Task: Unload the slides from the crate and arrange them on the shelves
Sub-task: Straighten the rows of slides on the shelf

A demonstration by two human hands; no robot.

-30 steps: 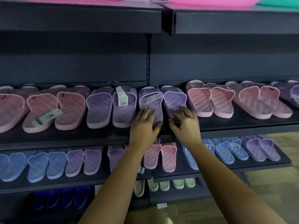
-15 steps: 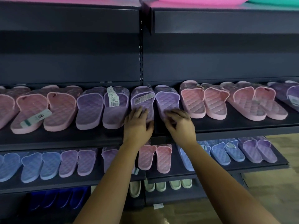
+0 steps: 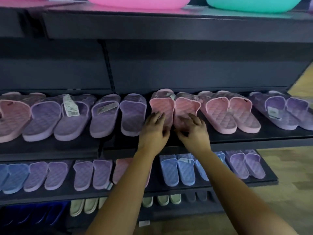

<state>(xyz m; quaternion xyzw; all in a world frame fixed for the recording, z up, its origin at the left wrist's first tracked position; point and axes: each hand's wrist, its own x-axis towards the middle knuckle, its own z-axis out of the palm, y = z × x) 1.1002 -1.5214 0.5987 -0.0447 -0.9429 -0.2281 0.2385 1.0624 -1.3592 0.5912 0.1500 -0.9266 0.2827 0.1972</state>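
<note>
Dark metal shelf (image 3: 254, 137), wooden floor (image 3: 291, 168), left hand (image 3: 154, 133) and right hand (image 3: 195, 133), fingers (image 3: 196, 120) pinching heels of pink slides (image 3: 162, 106)

two pink quilted slides (image 3: 162, 106) lie side by side on the dark middle shelf (image 3: 254, 139) — purple slides (image 3: 105, 116) just left.
</note>
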